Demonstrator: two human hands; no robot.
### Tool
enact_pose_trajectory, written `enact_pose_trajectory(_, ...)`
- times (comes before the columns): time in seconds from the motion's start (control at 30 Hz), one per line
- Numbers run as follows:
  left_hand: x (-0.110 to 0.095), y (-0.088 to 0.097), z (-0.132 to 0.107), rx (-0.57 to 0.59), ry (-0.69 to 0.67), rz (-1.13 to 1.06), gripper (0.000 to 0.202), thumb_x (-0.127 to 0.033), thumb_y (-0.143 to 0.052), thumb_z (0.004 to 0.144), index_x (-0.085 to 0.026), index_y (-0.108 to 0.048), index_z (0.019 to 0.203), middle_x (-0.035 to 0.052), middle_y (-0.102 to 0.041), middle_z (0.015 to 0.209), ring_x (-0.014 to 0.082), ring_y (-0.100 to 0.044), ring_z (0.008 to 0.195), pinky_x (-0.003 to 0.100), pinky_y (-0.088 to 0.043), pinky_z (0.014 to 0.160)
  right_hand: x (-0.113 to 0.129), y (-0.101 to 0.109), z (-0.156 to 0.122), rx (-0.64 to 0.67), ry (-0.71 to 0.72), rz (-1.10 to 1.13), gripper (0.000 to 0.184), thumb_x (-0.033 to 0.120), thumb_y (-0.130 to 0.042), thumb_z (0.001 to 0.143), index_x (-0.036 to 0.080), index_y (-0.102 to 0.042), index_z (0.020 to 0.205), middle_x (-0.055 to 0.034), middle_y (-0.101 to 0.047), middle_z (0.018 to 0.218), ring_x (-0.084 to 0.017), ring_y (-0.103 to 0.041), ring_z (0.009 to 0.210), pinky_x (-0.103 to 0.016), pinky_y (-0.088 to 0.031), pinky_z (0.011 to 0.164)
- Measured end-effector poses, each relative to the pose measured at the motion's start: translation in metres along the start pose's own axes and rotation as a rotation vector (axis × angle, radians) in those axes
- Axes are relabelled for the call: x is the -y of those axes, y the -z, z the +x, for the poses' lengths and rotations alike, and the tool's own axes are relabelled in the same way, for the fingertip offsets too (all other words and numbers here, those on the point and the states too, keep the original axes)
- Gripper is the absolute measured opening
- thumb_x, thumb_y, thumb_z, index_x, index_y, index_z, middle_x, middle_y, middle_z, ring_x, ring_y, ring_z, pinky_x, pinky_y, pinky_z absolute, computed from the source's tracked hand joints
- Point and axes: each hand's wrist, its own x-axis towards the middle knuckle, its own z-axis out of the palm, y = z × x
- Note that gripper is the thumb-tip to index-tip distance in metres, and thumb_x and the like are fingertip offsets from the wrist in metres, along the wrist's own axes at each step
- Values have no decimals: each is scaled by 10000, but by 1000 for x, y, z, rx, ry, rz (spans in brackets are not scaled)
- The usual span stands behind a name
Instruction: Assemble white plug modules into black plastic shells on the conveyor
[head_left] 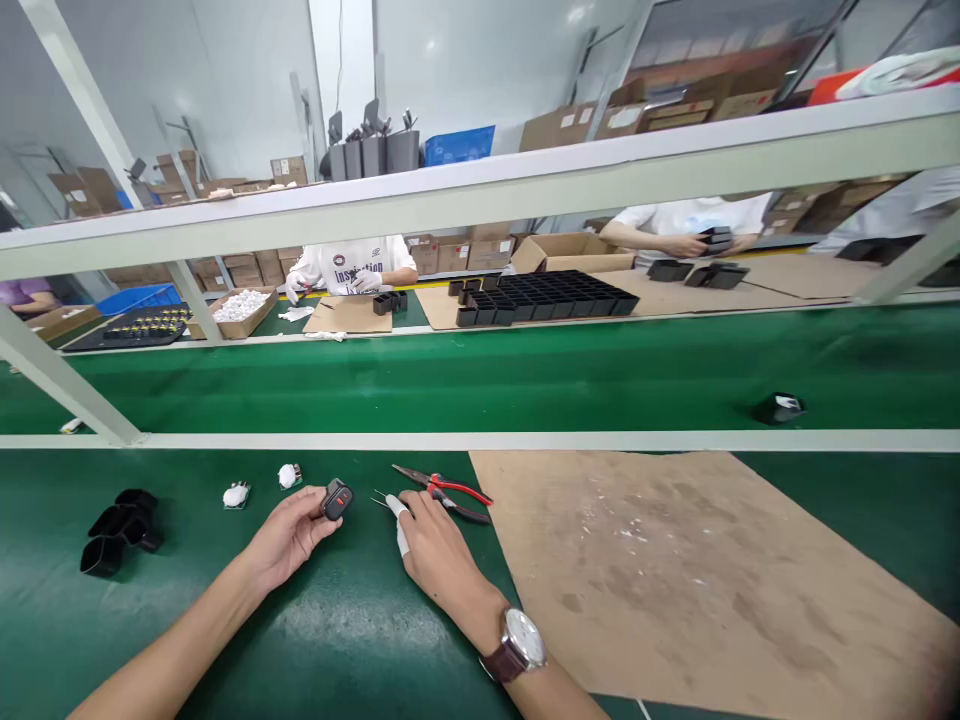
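My left hand (pixel 289 535) grips a small black part with a red button (pixel 337 498) just above the green bench. My right hand (pixel 435 545), with a white cot on its forefinger and a watch on the wrist, rests on the bench, fingertips at thin metal tweezers (pixel 381 499). Red-handled pliers (pixel 450 492) lie right beside that hand. Two small white parts (pixel 235 494) (pixel 288 475) lie to the left of the black part.
Black plastic shells (pixel 120 528) sit at the far left. A brown cardboard sheet (pixel 675 570) covers the bench at right. A black part (pixel 778 407) rides the green conveyor (pixel 480 375). Across it, people in white shirts work beside a black tray (pixel 555 294) and boxes.
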Motion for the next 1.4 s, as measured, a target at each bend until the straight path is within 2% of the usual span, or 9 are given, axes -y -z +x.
enact_pose_trajectory(0.17, -30, 20, 47, -151, -304, 619, 350, -485, -788, 843, -170, -710, 974, 105, -774, 992, 251, -766, 848, 438, -669, 859, 0, 3, 0, 60, -19, -6, 492, -31, -576, 793, 110, -675, 1254, -145, -664, 1239, -296, -616, 1066, -442, -550, 998)
enact_pose_trajectory(0.33, -87, 73, 114, -464, -462, 915, 182, -357, -759, 790, -200, -674, 827, 106, -736, 979, 322, -715, 1072, 484, -573, 1012, -2, -3, -1, -4, -9, -20, 493, -45, -541, 816, 131, -676, 1255, -133, -678, 1186, -287, -629, 1018, -424, -574, 924)
enact_pose_trajectory(0.47, -96, 97, 127, -511, -495, 1086, 180, -374, -703, 811, -199, -698, 848, 115, -768, 940, 344, -736, 1037, 477, -594, 929, -8, -10, -2, -101, 11, -33, 496, -62, -512, 807, 120, -679, 1238, -132, -689, 1141, -288, -642, 992, -427, -581, 904)
enact_pose_trajectory(0.67, -87, 124, 65, -493, -610, 1260, 501, -500, -660, 908, -217, -678, 1322, 126, -691, 1394, 328, -640, 1292, 480, -532, 1093, -13, -16, -4, -262, 111, 58, 389, 12, -471, 915, 152, -648, 1232, -142, -671, 1199, -298, -636, 1010, -464, -570, 926)
enact_pose_trajectory(0.83, -106, 191, -25, -655, -559, 1380, 529, -590, -648, 910, -207, -703, 1270, 145, -688, 1367, 362, -585, 1345, 537, -407, 1213, -7, -22, -1, -279, 224, 227, 294, 142, -469, 1021, 193, -633, 1260, -139, -665, 1224, -291, -655, 1024, -442, -578, 879)
enact_pose_trajectory(0.97, -100, 247, -98, -711, -286, 1444, 815, -728, -729, 749, -200, -642, 1364, 185, -643, 1379, 435, -619, 1267, 545, -545, 1027, 13, -24, 11, -212, 294, 264, 334, 164, -472, 1035, 186, -605, 1340, -147, -660, 1273, -296, -663, 1071, -441, -601, 873)
enact_pose_trajectory(1.07, -77, 273, -134, -684, -76, 1449, 867, -762, -688, 750, -197, -589, 1400, 197, -574, 1384, 366, -705, 1032, 451, -609, 800, 34, -25, 32, -135, 314, 264, 368, 164, -484, 1033, 168, -585, 1387, -157, -657, 1308, -309, -659, 1117, -471, -612, 918)
enact_pose_trajectory(1.23, -50, 284, -151, -682, -198, 1548, 515, -650, -511, 894, -194, -728, 996, 124, -585, 1048, 240, -618, 665, 457, -580, 748, 71, -39, 96, 18, 279, 302, 377, 146, -522, 1004, 149, -631, 1364, -186, -587, 1474, -331, -600, 1297, -501, -555, 1073)
enact_pose_trajectory(1.4, -67, 260, -152, -766, -428, 1693, 484, -617, -517, 939, -199, -751, 866, 110, -550, 894, 289, -602, 783, 442, -560, 739, 96, -57, 143, 147, 268, 294, 376, 150, -588, 984, 149, -649, 1354, -163, -578, 1519, -309, -552, 1369, -458, -519, 1097)
